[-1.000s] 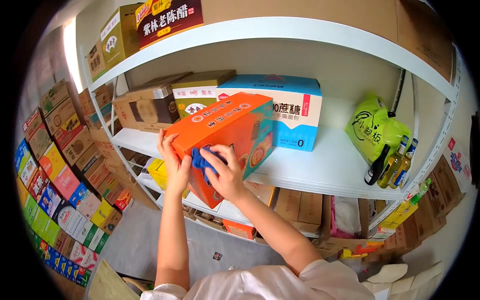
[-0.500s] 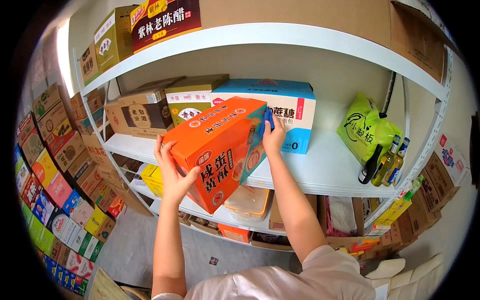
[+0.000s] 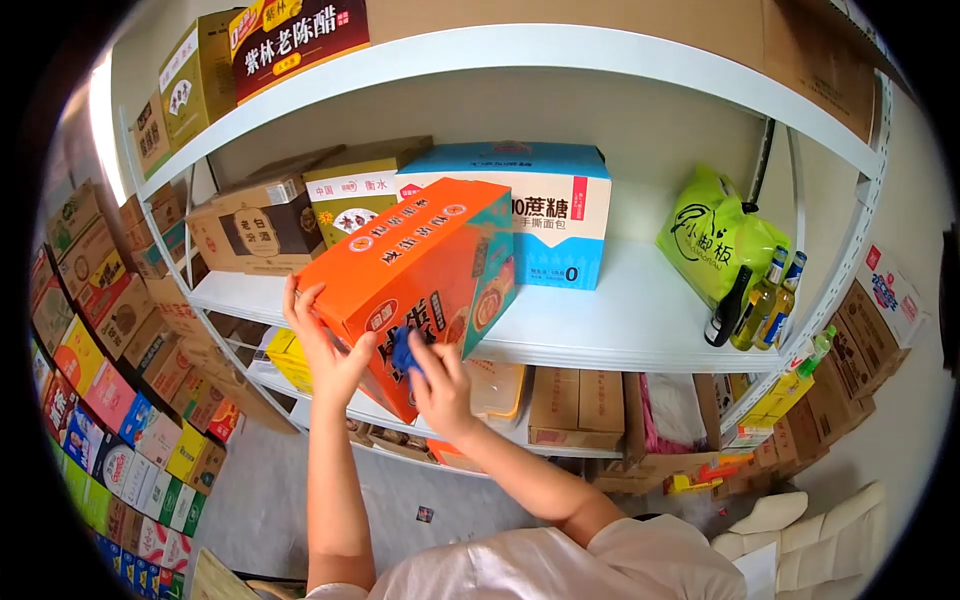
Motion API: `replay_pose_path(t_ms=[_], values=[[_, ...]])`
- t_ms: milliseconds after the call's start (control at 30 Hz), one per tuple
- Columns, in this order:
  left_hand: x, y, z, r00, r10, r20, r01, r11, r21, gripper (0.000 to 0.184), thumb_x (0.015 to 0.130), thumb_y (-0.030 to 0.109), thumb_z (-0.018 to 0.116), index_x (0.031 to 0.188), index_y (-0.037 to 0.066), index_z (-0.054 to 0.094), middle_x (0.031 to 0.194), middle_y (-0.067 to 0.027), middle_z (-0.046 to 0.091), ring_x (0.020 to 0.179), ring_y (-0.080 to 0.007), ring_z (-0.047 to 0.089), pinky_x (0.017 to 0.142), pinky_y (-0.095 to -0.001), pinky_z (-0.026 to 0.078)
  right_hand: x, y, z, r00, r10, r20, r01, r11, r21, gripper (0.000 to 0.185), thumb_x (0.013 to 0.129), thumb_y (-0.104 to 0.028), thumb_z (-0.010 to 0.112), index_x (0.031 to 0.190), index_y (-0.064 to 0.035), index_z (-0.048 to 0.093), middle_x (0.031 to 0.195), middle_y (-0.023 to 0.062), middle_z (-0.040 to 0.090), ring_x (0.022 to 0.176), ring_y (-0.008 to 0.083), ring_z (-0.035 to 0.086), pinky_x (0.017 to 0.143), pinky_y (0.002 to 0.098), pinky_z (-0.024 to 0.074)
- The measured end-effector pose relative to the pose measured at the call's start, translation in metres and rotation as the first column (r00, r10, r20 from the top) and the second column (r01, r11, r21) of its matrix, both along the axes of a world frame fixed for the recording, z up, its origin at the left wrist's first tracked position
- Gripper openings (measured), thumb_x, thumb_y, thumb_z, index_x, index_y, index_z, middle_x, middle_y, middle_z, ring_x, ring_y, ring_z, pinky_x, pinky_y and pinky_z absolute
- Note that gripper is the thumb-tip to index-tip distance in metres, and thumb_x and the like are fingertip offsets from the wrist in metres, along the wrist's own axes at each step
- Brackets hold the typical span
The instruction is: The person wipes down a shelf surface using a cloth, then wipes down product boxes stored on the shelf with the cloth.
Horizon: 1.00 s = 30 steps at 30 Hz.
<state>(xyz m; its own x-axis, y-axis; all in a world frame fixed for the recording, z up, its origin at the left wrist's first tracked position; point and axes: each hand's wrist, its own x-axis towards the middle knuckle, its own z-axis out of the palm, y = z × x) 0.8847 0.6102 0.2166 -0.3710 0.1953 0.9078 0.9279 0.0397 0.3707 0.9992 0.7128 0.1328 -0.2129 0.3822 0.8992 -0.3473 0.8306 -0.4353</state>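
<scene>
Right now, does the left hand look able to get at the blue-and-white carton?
Probably not: the left hand is holding the orange box, which seems to stand between it and the blue-and-white carton, hiding the carton's lower left part.

Left hand (image 3: 333, 350) is gripping a tilted orange box (image 3: 415, 275), right hand (image 3: 440, 388) is holding a blue cloth (image 3: 404, 352) against its front, a blue-and-white carton (image 3: 553, 222) is standing behind, bottles (image 3: 760, 308) are standing by a green bag (image 3: 712, 235) on a shelf (image 3: 610, 325)

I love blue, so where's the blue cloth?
In the head view, left of centre, the blue cloth is in the right hand, against the orange box.
</scene>
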Motion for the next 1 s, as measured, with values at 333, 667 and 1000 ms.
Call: replay_pose_path(t_ms=[333, 667, 1000], values=[[-0.010, 0.001, -0.007, 0.994, -0.052, 0.097, 0.046, 0.997, 0.061, 0.090, 0.069, 0.047, 0.074, 0.141, 0.009, 0.036, 0.151, -0.0230, 0.020, 0.141, -0.0381, 0.023, 0.111, -0.0503, 0.027, -0.005, -0.011, -0.041, 0.998, 0.018, 0.057, -0.034, 0.954, 0.297, 0.044, 0.078, -0.002, 0.063, 0.121, -0.0129, 0.065, 0.102, 0.0087, 0.055, 0.086, 0.0253, 0.061, 0.070, 0.0355, 0.0535], [-0.054, -0.009, 0.008, 0.829, -0.427, 0.360, 0.437, 0.898, 0.060, 0.090, 0.074, 0.029, 0.073, 0.149, 0.016, 0.024, 0.140, -0.0181, 0.041, 0.124, -0.0278, 0.050, 0.101, -0.0433, 0.045, -0.002, 0.148, -0.031, 0.904, -0.346, 0.250, 0.378, 0.922, -0.090, 0.035, 0.078, 0.003, 0.062, 0.111, -0.0053, 0.054, 0.112, 0.0180, 0.061, 0.101, 0.0392, 0.056, 0.086, 0.0467, 0.0466], [-0.085, -0.006, 0.010, 0.824, -0.455, 0.338, 0.469, 0.882, 0.046, 0.081, 0.078, 0.025, 0.069, 0.147, 0.015, 0.027, 0.135, -0.0164, 0.046, 0.120, -0.0264, 0.053, 0.092, -0.0391, 0.051, -0.001, 0.148, -0.041, 0.787, -0.451, 0.420, 0.524, 0.849, -0.070, 0.036, 0.071, -0.004, 0.071, 0.100, -0.0076, 0.051, 0.096, 0.0124, 0.063, 0.090, 0.0353, 0.059, 0.075, 0.0454, 0.0494]])
